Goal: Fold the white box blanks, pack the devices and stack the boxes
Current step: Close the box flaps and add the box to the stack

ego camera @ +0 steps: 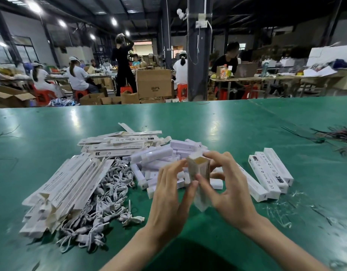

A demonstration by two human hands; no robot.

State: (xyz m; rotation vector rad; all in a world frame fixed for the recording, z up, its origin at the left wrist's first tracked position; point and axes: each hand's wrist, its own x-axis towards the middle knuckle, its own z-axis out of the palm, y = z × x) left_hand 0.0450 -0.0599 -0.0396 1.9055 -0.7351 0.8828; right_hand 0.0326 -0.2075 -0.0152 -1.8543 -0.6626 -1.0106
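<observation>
Both hands hold one white box (200,173) upright above the green table (247,130), its top end open and its inside brownish. My left hand (171,194) grips its left side and my right hand (227,188) its right side, thumb on the front face. Flat white box blanks (63,184) lie piled at the left, with more (119,142) stacked behind. White devices (159,159) are heaped just beyond my hands. White cables (110,196) lie tangled between the blanks and the devices. Three closed boxes (270,173) lie side by side at the right.
Thin dark wires (340,135) are scattered at the table's far right. Bits of clear film (280,214) lie near the closed boxes. Beyond the table's far edge are seated workers, cardboard cartons (154,83) and a dark pillar (198,55).
</observation>
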